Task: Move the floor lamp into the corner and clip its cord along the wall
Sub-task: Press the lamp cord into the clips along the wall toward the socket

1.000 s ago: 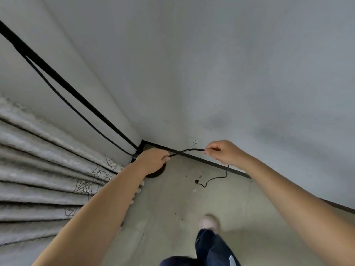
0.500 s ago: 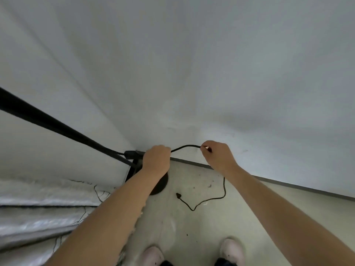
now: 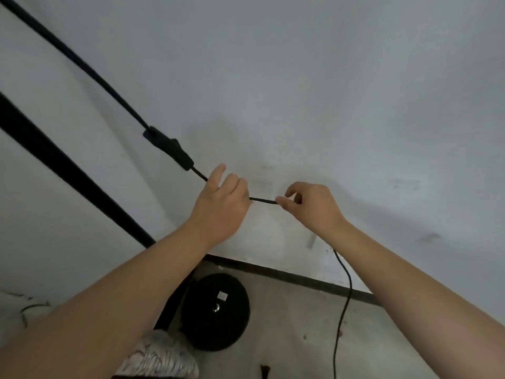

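The black floor lamp stands in the corner: its round base (image 3: pixel 217 310) rests on the floor and its pole (image 3: pixel 68 170) rises up to the left. The thin black cord (image 3: pixel 263 200) runs down from the upper left through an inline switch (image 3: pixel 169 149). My left hand (image 3: pixel 221 206) grips the cord just below the switch. My right hand (image 3: pixel 311 206) pinches it a short way to the right, close to the white wall (image 3: pixel 328 91). Between the hands a short stretch is taut. Beyond my right arm the cord hangs down to the floor (image 3: pixel 344 305).
A dark baseboard (image 3: pixel 295 277) runs along the foot of the wall. Patterned pale fabric (image 3: pixel 161 359) lies at the bottom left beside the lamp base. A small black object, perhaps the plug (image 3: pixel 264 370), lies on the concrete floor.
Both hands have risen from near the baseboard to higher on the wall, carrying the cord. The inline switch now shows above my left hand, and the hands hold a shorter, straighter stretch.
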Demonstrator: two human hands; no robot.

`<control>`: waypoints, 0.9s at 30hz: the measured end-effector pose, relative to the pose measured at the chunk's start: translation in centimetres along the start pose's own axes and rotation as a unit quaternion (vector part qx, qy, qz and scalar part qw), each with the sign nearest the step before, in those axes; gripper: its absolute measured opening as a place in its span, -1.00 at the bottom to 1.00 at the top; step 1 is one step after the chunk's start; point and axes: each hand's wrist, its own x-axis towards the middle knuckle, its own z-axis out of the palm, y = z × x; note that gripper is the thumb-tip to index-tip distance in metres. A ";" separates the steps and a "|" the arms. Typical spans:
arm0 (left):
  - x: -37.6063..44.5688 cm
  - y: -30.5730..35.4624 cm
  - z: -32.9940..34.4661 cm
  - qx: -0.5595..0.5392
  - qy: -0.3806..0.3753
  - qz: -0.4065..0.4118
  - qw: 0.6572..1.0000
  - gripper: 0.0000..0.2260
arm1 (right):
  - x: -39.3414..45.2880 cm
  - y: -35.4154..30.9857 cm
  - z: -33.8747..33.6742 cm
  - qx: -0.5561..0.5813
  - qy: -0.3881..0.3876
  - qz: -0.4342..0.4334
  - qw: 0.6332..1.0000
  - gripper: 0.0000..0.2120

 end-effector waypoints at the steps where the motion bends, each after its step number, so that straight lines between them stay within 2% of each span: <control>1: -0.3 0.4 1.1 0.010 0.013 0.010 1.000 -0.89 | 0.3 0.5 0.6 -0.005 -0.004 -0.019 1.000 -0.70; 5: -1.3 1.5 4.3 0.008 0.055 -0.008 0.998 -0.91 | 0.8 1.8 2.0 -0.021 0.018 -0.125 0.992 -0.82; 8: -1.2 1.5 5.2 -0.006 0.070 -0.046 0.996 -0.88 | 0.5 2.1 2.2 -0.054 0.049 -0.156 0.985 -0.84; 11: -0.8 1.2 4.8 -0.045 0.071 -0.047 0.995 -0.80 | 0.3 1.3 1.9 -0.074 0.076 -0.148 0.983 -0.81; 13: -0.4 1.1 4.4 -0.067 0.046 -0.029 0.996 -0.74 | 0.5 0.6 1.5 -0.094 0.089 -0.137 0.982 -0.80; 15: 0.0 1.1 4.1 -0.054 0.035 -0.015 0.998 -0.72 | 0.9 0.0 1.3 -0.143 0.090 -0.139 0.976 -0.79; 19: 0.8 1.0 4.7 -0.025 0.088 0.000 0.996 -0.73 | 1.6 -0.9 1.8 -0.258 0.094 -0.140 0.951 -0.78; 25: 0.6 0.6 5.5 -0.026 0.118 0.010 0.993 -0.73 | 2.7 -1.9 2.1 -0.286 0.063 -0.105 0.950 -0.77; 27: 0.6 0.8 5.9 -0.012 0.141 0.004 0.990 -0.67 | 3.1 -2.0 2.2 -0.287 0.058 -0.102 0.951 -0.78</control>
